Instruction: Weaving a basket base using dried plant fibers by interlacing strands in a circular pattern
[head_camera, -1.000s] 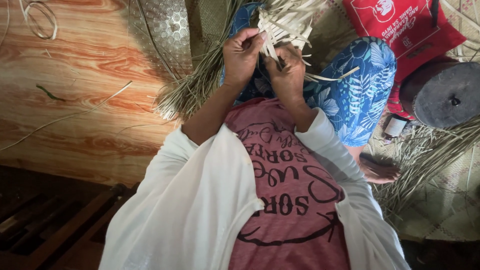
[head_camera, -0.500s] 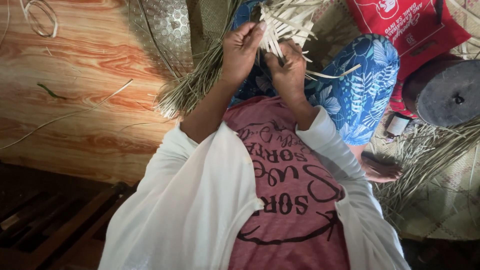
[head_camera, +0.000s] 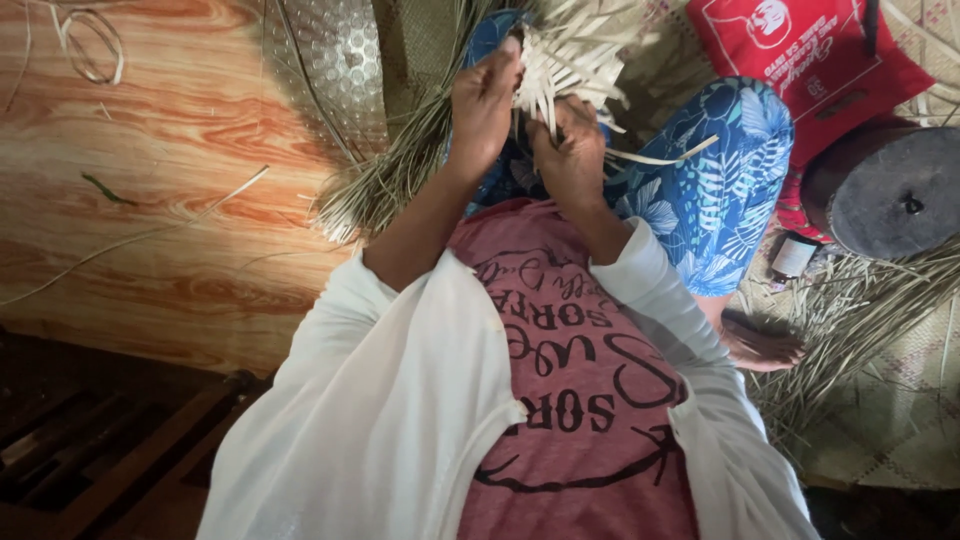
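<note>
A half-woven piece of pale flat leaf strips (head_camera: 572, 62) sits above my lap at the top middle of the head view. My left hand (head_camera: 484, 105) grips its left side, fingers closed on the strips. My right hand (head_camera: 572, 158) pinches strips at its lower edge, just right of the left hand. Loose strip ends stick out to the right over my blue floral trousers (head_camera: 715, 195). A bundle of dry leaf strips (head_camera: 385, 175) fans out under my left forearm.
A wood-grain floor (head_camera: 150, 200) lies to the left with stray strips on it. A dimpled metal tray (head_camera: 335, 65) is at the top. A red bag (head_camera: 810, 60), a dark round block (head_camera: 885, 190), a small bottle (head_camera: 795, 255) and more dry strips (head_camera: 860, 320) lie on a woven mat at right.
Both hands have stayed on the woven piece with small finger movements; the piece has shifted slightly upward in view.
</note>
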